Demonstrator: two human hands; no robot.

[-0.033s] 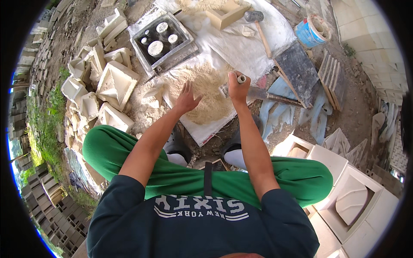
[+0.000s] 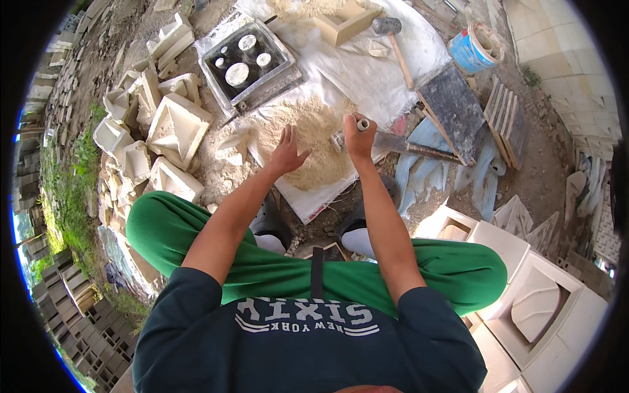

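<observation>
The right hand [image 2: 359, 137], just right of centre, is closed around a tool's handle [image 2: 363, 124], fingers wrapped tight. Only the round end shows, facing up; the fist hides the rest. Grey metal [image 2: 338, 141] peeks out at the fist's left — whether it belongs to the handle, I cannot tell. The left hand [image 2: 286, 152] is open over the pale powder [image 2: 318, 134] at centre, thumb out, the other fingers close together; whether the palm touches the powder is hard to make out. The forearms partly cover the shoes [image 2: 271, 221], and the upper edge cuts off a second heap [image 2: 306, 8].

Compared with the earlier frame, the right fist and handle sit slightly further left and lower, with more of that metal showing. The left hand is almost where it was — as are the mould [image 2: 265, 87], upper left of centre, and the mallet [image 2: 400, 59], upper right.
</observation>
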